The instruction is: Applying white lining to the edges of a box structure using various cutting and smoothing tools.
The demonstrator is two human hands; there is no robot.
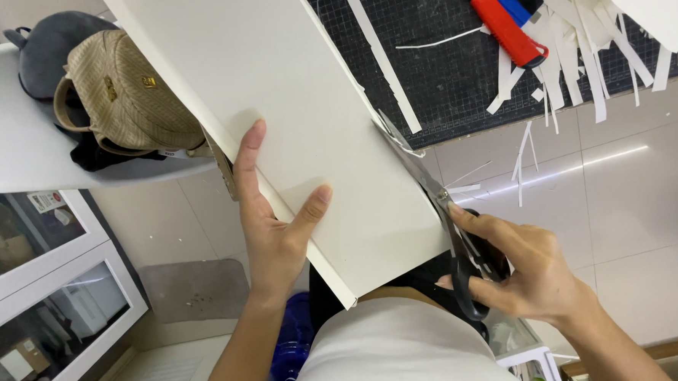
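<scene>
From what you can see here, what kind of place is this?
Probably a craft or model-making workroom. A dark gridded cutting mat lies on the tiled floor with white paper strips scattered on it, and the right hand cuts a large white board with scissors.

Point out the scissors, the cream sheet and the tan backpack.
scissors point(468, 284), head view, black handle below the right hand's fingers
cream sheet point(283, 81), head view, bare upper face
tan backpack point(130, 97), head view, woven front
</scene>
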